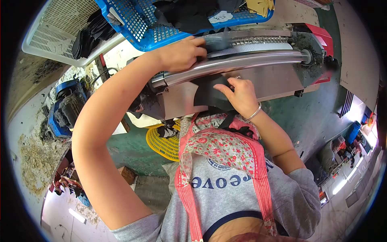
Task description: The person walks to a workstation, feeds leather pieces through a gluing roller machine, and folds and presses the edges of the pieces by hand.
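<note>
My left hand (182, 55) reaches across the left end of a shiny metal roller (238, 63) on a machine. Its fingers are curled beside the roller, and what they hold, if anything, is hidden. A blurred dark strip (217, 41) lies just right of those fingers. My right hand (242, 96) is over the steel plate (274, 80) at the front of the machine, thumb stretched out to the left and apart from the bent fingers. Beneath and beside that thumb lies a flat black piece (207, 93), partly hanging over the plate's near edge.
Behind the machine stands a blue basket (141, 38) with black pieces (181, 16) and yellow pieces (261, 7). A white basket (50, 40) holds more black pieces. Below the plate is a yellow basket (161, 143). A dusty blue motor (62, 109) sits at left.
</note>
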`<control>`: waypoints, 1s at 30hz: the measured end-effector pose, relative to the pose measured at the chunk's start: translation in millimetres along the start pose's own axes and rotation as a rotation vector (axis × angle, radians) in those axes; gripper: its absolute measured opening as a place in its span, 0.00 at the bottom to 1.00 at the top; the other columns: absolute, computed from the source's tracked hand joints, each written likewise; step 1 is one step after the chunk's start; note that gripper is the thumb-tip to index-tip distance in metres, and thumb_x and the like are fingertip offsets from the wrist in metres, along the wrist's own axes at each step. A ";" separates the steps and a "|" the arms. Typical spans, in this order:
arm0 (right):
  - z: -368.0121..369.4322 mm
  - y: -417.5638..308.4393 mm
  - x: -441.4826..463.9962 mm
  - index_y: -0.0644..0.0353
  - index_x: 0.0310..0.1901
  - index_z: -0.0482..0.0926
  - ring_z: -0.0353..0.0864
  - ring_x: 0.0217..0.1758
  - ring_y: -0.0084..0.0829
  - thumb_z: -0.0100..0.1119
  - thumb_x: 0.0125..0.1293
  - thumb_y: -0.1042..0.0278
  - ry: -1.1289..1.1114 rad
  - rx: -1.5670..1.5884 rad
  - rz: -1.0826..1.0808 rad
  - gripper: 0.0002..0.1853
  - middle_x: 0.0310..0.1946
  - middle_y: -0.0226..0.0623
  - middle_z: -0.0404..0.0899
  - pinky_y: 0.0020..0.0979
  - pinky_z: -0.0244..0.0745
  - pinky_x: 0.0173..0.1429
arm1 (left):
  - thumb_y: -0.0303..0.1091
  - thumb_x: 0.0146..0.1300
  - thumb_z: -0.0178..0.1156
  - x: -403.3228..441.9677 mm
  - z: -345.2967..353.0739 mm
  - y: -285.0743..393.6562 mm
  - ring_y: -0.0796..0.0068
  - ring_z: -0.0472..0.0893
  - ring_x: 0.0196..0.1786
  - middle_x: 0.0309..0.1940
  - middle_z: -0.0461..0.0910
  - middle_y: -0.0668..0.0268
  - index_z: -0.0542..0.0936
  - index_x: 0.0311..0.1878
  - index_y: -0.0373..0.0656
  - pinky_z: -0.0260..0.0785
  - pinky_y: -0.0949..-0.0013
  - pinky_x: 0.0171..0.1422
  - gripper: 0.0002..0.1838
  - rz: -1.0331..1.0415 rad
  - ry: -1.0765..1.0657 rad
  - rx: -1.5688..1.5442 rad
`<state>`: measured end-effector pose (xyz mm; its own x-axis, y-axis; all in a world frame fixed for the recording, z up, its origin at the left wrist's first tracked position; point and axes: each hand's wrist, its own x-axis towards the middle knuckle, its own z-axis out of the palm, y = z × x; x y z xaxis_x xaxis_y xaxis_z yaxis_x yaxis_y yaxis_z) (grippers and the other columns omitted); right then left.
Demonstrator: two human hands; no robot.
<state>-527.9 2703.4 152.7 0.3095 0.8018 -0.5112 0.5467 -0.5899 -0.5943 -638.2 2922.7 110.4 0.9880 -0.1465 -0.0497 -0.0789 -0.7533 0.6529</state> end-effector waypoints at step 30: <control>28.8 -12.7 -35.0 0.65 0.33 0.75 0.76 0.43 0.43 0.66 0.50 0.77 0.823 0.208 -0.316 0.10 0.36 0.42 0.76 0.38 0.71 0.52 | 0.34 0.60 0.51 10.7 -4.5 4.2 0.46 0.65 0.59 0.56 0.64 0.40 0.74 0.47 0.40 0.59 0.55 0.63 0.13 -0.256 -0.279 -0.028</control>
<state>-568.1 2680.2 160.2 0.6710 0.6972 0.2524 0.5737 -0.2725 -0.7724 -627.3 2920.9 116.0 0.9006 -0.1283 -0.4154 0.1731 -0.7706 0.6133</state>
